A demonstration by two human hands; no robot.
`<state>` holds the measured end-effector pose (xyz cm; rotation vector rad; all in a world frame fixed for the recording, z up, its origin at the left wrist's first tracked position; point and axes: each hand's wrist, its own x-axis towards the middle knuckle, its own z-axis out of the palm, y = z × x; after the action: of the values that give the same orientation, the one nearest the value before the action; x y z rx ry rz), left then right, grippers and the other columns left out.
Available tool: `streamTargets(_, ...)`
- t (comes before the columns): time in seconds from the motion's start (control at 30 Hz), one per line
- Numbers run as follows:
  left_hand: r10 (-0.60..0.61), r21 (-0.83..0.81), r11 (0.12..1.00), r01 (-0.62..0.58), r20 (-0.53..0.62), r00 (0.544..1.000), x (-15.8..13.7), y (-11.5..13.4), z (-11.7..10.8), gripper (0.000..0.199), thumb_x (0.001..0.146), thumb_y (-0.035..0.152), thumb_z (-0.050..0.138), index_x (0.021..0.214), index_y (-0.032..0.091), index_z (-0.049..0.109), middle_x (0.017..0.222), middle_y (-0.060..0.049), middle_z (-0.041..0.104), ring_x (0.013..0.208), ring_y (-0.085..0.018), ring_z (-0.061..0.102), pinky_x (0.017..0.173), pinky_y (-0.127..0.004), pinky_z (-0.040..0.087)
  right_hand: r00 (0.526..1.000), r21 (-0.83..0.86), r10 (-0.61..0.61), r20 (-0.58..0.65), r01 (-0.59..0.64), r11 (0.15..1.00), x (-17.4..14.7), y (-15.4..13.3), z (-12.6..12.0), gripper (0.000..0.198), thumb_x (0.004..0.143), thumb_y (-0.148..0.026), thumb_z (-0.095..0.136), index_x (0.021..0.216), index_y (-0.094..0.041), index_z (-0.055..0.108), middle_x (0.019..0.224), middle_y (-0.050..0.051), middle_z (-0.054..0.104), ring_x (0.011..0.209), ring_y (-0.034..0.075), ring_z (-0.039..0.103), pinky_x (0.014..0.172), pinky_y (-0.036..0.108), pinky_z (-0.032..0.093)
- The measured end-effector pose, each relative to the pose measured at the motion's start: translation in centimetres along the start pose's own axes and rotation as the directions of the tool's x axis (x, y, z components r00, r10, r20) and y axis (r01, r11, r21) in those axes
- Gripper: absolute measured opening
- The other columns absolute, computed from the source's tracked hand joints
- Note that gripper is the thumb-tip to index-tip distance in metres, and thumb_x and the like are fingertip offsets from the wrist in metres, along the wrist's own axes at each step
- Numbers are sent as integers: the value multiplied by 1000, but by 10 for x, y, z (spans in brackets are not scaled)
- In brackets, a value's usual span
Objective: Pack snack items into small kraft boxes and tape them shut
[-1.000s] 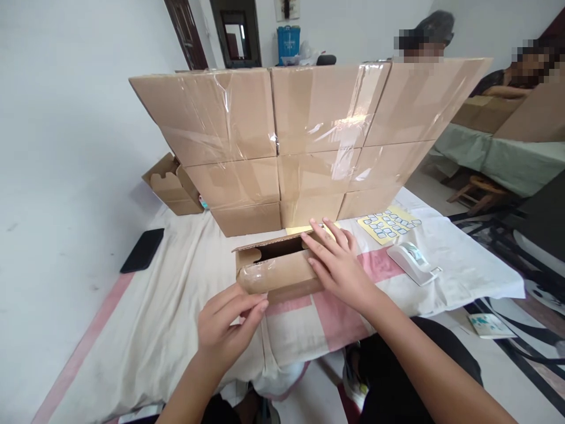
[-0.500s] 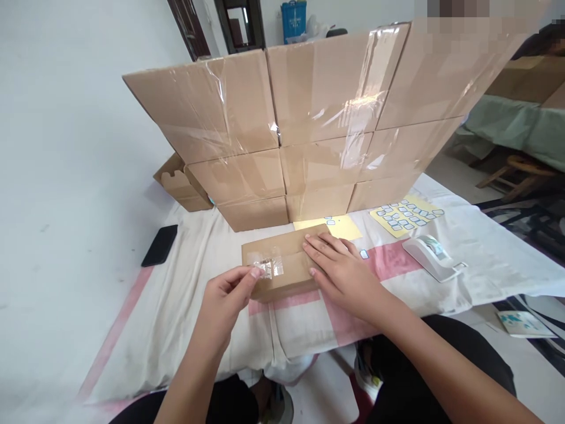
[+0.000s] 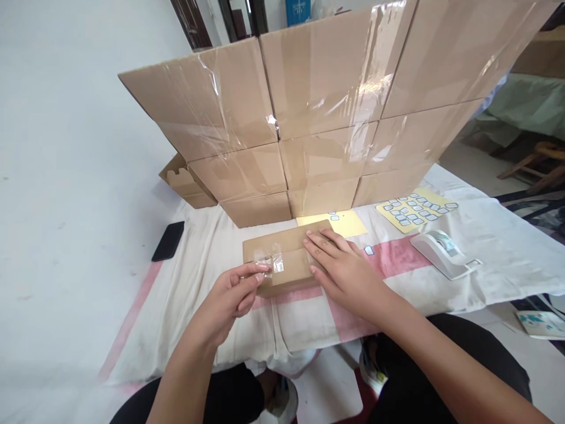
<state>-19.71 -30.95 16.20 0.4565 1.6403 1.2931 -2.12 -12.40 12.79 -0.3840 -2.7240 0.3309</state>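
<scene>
A small closed cardboard box (image 3: 295, 265) lies flat on the cloth in front of me. Pieces of clear tape (image 3: 278, 261) shine on its left part. My left hand (image 3: 235, 294) is at the box's left end, thumb and index finger closed together on the loose edge of the tape. Resting on the right part of the box, my right hand (image 3: 342, 268) has its fingers stretched out and holds nothing. The fingertips of the left hand partly cover the tape's end.
Behind the box rises a wall of taped cardboard cartons (image 3: 326, 100). A white tape dispenser (image 3: 444, 253) and a yellow sheet of stickers (image 3: 415, 209) lie to the right. On the left are a black phone (image 3: 168, 241) and an open carton (image 3: 188, 182).
The left fingers have shifted slightly right over the tape, and the index finger is straighter. My right hand stays on the box. The view has tilted and shifted a little.
</scene>
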Motion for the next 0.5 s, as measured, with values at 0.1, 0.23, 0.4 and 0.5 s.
streamTargets(0.1,-42,-114,992,47,45,998,-1,-1,-4,58,81,49,77,122,10,64,47,13,29,46,-3,10,46,-22,9,1000,6,-4,-8,4,1000,0,0,1,46,106,-28,43,149,-18,55,156,10,53,146,34,41,109,59,48)
streamTargets(0.23,-62,-242,967,83,90,994,-1,-2,-5,61,81,46,78,128,10,60,49,12,36,43,-2,11,42,-19,7,1000,6,0,-11,0,1000,1,-1,1,46,105,-28,43,148,-18,56,156,10,53,146,35,41,109,59,48)
streamTargets(0.4,-63,-370,923,105,123,990,-1,-3,-8,60,78,42,84,124,10,64,49,12,39,41,1,12,40,-15,9,1000,-9,5,6,-5,1000,1,-2,1,47,106,-29,42,149,-15,54,157,9,52,146,35,40,110,58,47)
streamTargets(0.5,-74,-451,883,130,140,987,-3,-3,-10,56,78,40,85,123,11,66,52,11,42,40,2,12,39,-14,9,1000,-11,6,1,-6,1000,0,-2,2,47,106,-29,42,150,-17,54,157,9,52,147,34,40,110,58,47)
